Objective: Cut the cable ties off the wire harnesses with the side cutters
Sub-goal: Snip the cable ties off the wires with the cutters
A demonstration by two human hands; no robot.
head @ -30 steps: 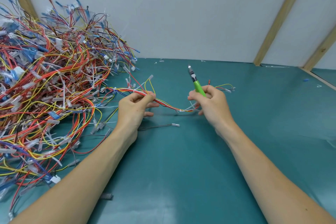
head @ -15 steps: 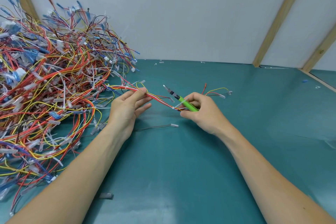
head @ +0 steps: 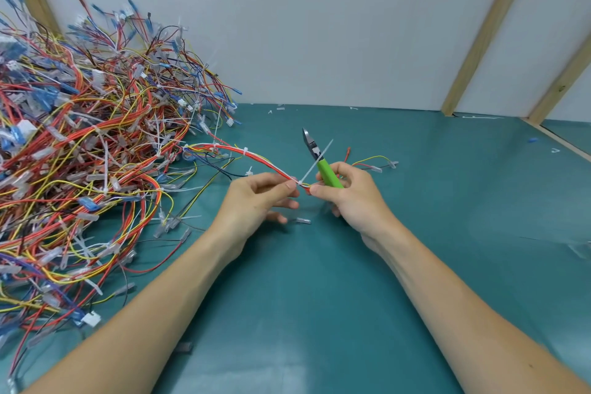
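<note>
A red, yellow and white wire harness (head: pixel 256 159) stretches from the big pile toward the middle of the table. My left hand (head: pixel 256 198) pinches it just left of a white cable tie (head: pixel 315 163), whose tail sticks up to the right. My right hand (head: pixel 348 198) pinches the harness on the other side of the tie and also grips the green-handled side cutters (head: pixel 321 163), jaws pointing up and away. Another white tie (head: pixel 245 151) sits further along the harness. The harness's free ends (head: pixel 380 165) lie beyond my right hand.
A large tangled pile of wire harnesses (head: pixel 83 163) fills the left side of the teal table (head: pixel 319 297). Cut tie scraps (head: pixel 303 220) lie under my hands and along the back wall (head: pixel 280 108). Wooden battens (head: pixel 479 32) lean at the right.
My hands have come closer together on the harness, now either side of the tie. The cutters swung from pointing left to pointing up and away.
</note>
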